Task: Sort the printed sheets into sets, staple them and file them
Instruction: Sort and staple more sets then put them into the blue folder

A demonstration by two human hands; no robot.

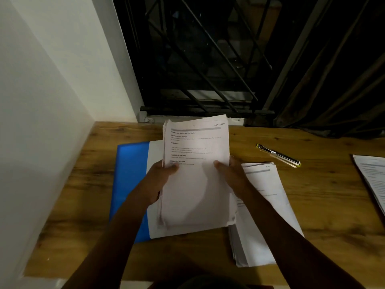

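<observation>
I hold a thick stack of printed sheets (195, 180) upright over the desk, its top page headed "SECTION B". My left hand (161, 178) grips its left edge with the thumb on the front page. My right hand (231, 174) grips the right edge the same way. Under the stack lies a blue folder (129, 184) with a white sheet (155, 153) on it. A second pile of printed sheets (262, 215) lies flat to the right. A black and yellow stapler (278, 155) lies farther right on the wooden desk (333, 205).
More printed sheets (373, 176) lie at the desk's right edge. A white wall (41, 122) bounds the desk on the left. Behind it are a dark window with a metal grille (198, 59) and a dark curtain (333, 90).
</observation>
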